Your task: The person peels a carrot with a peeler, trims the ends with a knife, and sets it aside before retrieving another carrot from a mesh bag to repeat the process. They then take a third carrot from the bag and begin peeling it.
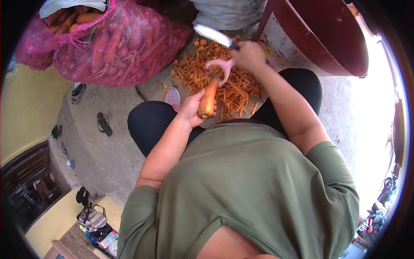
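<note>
A partly peeled carrot [208,100] is gripped in my left hand [192,108], its thick stem end pointing toward me and bright orange showing along one side. My right hand [250,57] is closed on a pink Y-shaped peeler [225,65], whose head is at the carrot's narrow far end. Out of the same hand sticks a knife [214,35] with a broad pale blade and dark handle, pointing away to the left. Below both hands, a heap of carrot peelings [235,96] covers the floor, with cut round carrot ends at its far side.
Far left stands a pink mesh sack [116,49] full of carrots, open at its top. A large dark red tub [332,39] is close on my right, and a white sack [228,15] stands behind the peelings. Sandals [103,124] lie on the concrete floor.
</note>
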Available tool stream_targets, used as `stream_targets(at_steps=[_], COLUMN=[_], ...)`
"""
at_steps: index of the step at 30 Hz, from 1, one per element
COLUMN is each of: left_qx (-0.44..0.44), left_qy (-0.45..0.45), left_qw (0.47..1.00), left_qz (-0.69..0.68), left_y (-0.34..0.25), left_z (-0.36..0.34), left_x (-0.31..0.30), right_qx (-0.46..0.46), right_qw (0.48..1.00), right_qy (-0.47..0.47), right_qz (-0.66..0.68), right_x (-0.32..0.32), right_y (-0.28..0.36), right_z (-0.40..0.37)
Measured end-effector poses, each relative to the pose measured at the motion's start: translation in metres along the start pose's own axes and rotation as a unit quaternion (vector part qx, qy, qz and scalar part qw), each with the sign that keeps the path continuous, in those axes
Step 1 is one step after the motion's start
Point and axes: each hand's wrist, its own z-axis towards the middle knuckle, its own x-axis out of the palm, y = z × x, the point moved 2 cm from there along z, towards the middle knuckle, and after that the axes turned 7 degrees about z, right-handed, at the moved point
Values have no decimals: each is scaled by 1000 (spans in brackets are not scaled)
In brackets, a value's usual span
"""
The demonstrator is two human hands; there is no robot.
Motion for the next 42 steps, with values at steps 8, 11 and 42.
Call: stream_targets(at_steps=[8, 11, 42], left_qx=[25, 26, 16], left_qy=[-2, -1, -3], left_qw=[999, 1000, 999], left_qz=[28, 9, 45], left_y=[-1, -1, 0], left_z=[1, 0, -5], left_x=[5, 2, 11], right_qx=[-106, -45, 0], right_qw=[994, 998, 999], right_qy=[17, -30, -41], right_qz=[-31, -19, -7], right_x=[14, 13, 8], right_y=[5, -21, -27], right_z=[-11, 14, 17])
